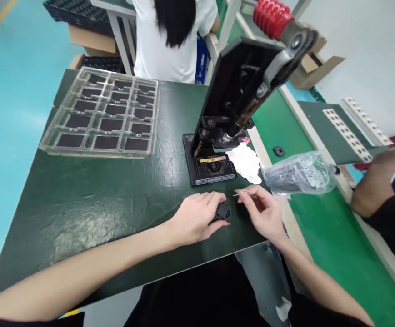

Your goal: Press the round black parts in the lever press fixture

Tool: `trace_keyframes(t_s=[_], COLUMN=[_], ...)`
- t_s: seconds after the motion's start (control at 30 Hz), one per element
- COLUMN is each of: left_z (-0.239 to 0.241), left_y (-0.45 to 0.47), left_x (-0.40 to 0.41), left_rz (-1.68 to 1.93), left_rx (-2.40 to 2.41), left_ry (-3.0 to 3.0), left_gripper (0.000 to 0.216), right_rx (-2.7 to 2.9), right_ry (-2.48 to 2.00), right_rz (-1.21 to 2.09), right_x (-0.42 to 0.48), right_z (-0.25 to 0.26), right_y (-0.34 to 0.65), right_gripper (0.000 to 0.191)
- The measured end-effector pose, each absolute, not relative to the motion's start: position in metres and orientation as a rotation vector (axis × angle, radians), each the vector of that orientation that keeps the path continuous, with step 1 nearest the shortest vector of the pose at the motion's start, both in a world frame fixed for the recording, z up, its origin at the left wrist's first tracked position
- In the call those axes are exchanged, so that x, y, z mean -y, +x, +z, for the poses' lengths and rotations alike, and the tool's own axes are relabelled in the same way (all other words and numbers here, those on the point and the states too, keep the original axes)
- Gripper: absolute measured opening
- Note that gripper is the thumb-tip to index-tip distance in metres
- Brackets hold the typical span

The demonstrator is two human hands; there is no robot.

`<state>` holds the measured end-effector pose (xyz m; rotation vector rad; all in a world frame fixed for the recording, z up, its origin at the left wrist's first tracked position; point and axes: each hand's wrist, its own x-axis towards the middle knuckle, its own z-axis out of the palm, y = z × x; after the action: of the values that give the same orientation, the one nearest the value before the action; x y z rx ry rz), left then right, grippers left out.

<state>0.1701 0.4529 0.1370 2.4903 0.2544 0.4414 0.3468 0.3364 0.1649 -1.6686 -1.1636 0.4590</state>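
Note:
My left hand (197, 215) rests on the dark green mat (91, 204), its fingers curled round a small round black part (223, 210). My right hand (263, 211) is beside it on the right, pinching thin metal tweezers (241, 193) whose tip points left, just above the black part. Directly behind both hands stands a black hand press (238, 91) with a red handle (270, 16). Its square base fixture (212, 167) carries a yellow strip.
A clear plastic tray (103, 113) with several dark pockets lies at the back left. White paper (247, 161) and a plastic bag of small parts (297, 175) sit right of the press. Another person's hand (376, 179) reaches in from the right; a person in white (173, 38) stands behind.

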Motion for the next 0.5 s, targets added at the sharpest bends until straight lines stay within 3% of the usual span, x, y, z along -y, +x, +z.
trace_keyframes(t_s=[0.5], left_z=[0.135], left_y=[0.172], left_x=[-0.453], left_rz=[0.517], left_rx=[-0.244], left_ry=[2.468], left_gripper=[0.051], right_rx=[1.446], right_ry=[-1.677], right_rz=[0.458], right_x=[-0.32], right_z=[0.145], right_y=[0.347], right_gripper=[0.017])
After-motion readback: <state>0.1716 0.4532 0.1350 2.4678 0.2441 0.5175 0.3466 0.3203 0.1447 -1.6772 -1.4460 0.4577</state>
